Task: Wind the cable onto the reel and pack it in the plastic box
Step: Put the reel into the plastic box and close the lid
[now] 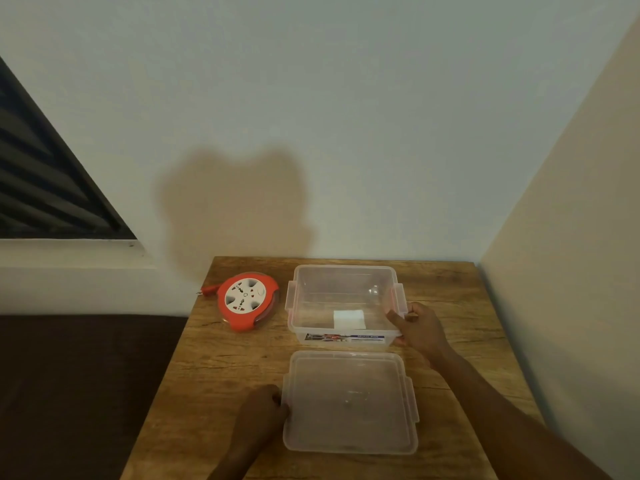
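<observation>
The right hand (420,329) grips the right wall of the open plastic box (343,303), thumb inside the rim. The left hand (265,407) holds the left edge of the lid (349,403), lying flat just in front of the box. The orange cable reel (247,300) sits just left of the box, its plug (207,291) sticking out.

The box (343,299) carries a label (344,338) low on its near wall, with white lettering on a blue band that seems to read "Multi-Box"; the smaller print beside it is too blurred to read.
</observation>
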